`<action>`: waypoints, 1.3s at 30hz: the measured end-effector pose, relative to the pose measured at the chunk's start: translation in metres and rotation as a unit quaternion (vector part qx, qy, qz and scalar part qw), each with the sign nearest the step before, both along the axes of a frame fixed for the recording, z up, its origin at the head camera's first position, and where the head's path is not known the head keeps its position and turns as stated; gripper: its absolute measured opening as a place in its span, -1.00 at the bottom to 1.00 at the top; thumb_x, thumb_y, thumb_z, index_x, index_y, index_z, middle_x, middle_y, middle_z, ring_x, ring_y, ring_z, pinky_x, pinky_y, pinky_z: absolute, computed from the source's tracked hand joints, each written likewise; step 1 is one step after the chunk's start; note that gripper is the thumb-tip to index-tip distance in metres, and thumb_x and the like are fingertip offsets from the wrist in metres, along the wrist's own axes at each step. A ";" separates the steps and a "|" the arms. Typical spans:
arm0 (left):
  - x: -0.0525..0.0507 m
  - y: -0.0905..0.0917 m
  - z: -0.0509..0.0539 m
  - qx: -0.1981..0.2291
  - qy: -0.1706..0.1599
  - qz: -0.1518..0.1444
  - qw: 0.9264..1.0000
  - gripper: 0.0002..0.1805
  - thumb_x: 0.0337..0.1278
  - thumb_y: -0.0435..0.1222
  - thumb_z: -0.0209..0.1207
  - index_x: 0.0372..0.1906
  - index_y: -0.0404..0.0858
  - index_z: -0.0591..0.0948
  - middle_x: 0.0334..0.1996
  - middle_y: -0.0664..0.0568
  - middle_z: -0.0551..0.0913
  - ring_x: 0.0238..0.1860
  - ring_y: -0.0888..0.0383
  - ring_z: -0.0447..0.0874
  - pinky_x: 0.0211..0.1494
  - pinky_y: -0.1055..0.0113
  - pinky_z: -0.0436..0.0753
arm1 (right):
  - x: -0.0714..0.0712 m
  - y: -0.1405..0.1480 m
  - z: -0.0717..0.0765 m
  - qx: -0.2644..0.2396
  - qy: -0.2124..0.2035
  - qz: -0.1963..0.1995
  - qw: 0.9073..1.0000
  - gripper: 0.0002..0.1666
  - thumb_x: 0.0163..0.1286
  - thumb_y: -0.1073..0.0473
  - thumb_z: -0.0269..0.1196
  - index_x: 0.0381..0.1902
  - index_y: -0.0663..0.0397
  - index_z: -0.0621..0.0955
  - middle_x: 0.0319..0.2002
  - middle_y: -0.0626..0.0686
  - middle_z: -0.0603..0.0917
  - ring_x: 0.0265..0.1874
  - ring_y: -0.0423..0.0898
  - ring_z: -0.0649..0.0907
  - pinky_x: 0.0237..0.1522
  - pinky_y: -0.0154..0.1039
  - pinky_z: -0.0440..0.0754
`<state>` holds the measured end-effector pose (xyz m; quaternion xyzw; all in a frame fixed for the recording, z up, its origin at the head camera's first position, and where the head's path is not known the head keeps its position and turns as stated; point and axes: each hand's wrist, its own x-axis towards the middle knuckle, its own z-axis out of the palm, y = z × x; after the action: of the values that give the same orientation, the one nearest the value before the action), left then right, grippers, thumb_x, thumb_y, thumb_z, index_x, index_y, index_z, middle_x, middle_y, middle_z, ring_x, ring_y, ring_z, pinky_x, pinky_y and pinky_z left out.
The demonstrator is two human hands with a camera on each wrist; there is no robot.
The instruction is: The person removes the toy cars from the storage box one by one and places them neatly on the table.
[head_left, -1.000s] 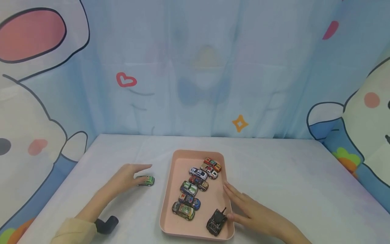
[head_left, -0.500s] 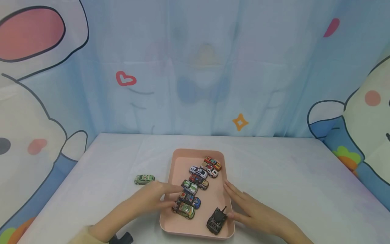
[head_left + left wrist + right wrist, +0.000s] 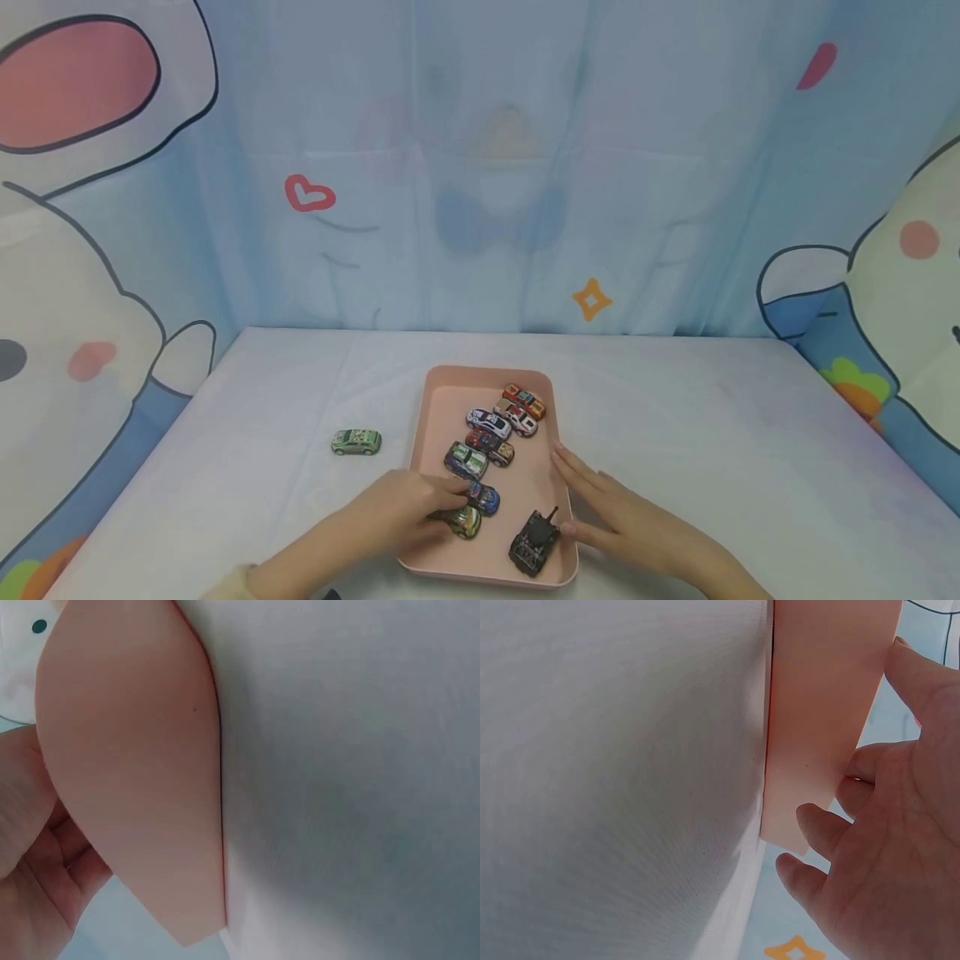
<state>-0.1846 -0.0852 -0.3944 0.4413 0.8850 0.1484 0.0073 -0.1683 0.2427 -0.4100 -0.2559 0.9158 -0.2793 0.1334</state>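
A pink tray point(image 3: 525, 479) holds several small toy cars and a black toy tank point(image 3: 534, 543). My left hand point(image 3: 412, 507) reaches over its left rim and pinches a blue toy car point(image 3: 483, 498), hiding that car's left end. A camouflage-patterned toy car point(image 3: 465, 522) lies partly under the same hand. In the left wrist view the tray wall point(image 3: 142, 765) hides the fingertips of the left hand point(image 3: 34, 847). With fairly straight fingers, my right hand point(image 3: 630, 521) rests against the tray's right side; its fingertips touch the outer wall point(image 3: 817, 712) in the right wrist view.
A green toy car point(image 3: 356, 442) stands on the white tablecloth point(image 3: 697, 417), left of the tray. Farther up the tray lie a green-and-white car point(image 3: 465, 461), a white car point(image 3: 488, 423) and an orange car point(image 3: 524, 401). A printed curtain point(image 3: 495, 250) hangs behind the table.
My left hand has left the green car on the table and moved right into the tray, taking hold of the blue car, which has shifted slightly right. The right hand stays put.
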 end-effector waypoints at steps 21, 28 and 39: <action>0.014 0.008 -0.008 -0.029 0.116 0.014 0.993 -0.72 0.11 -0.29 0.56 -0.06 -0.22 0.82 0.11 -0.03 0.81 -0.02 0.16 0.85 -0.04 0.40 0.80 | -0.001 -0.001 -0.001 -0.002 -0.009 -0.002 1.000 0.00 0.61 -0.21 0.24 0.72 0.20 0.14 0.70 0.30 0.04 0.58 0.45 0.21 0.48 0.59 0.06; 0.015 0.008 -0.008 -0.022 0.141 0.007 0.990 -0.79 0.10 -0.28 0.56 -0.17 -0.19 0.80 -0.01 0.03 0.85 -0.10 0.23 0.86 -0.10 0.50 0.78 | 0.000 0.000 -0.002 -0.001 0.003 0.004 1.000 0.00 0.62 -0.19 0.24 0.71 0.22 0.14 0.70 0.32 0.06 0.57 0.46 0.23 0.46 0.61 0.11; 0.014 0.006 -0.010 -0.003 0.168 -0.014 0.986 -0.81 0.04 -0.27 0.58 -0.25 -0.13 0.78 -0.17 0.16 0.86 -0.23 0.34 0.83 -0.19 0.58 0.73 | -0.001 0.001 -0.003 0.000 0.014 0.008 1.000 -0.01 0.62 -0.18 0.25 0.71 0.23 0.15 0.69 0.33 0.07 0.56 0.47 0.24 0.44 0.62 0.11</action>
<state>-0.1710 -0.0791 -0.4047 0.4727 0.8675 0.0694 -0.1384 -0.1689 0.2436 -0.4132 -0.2671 0.9156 -0.2744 0.1227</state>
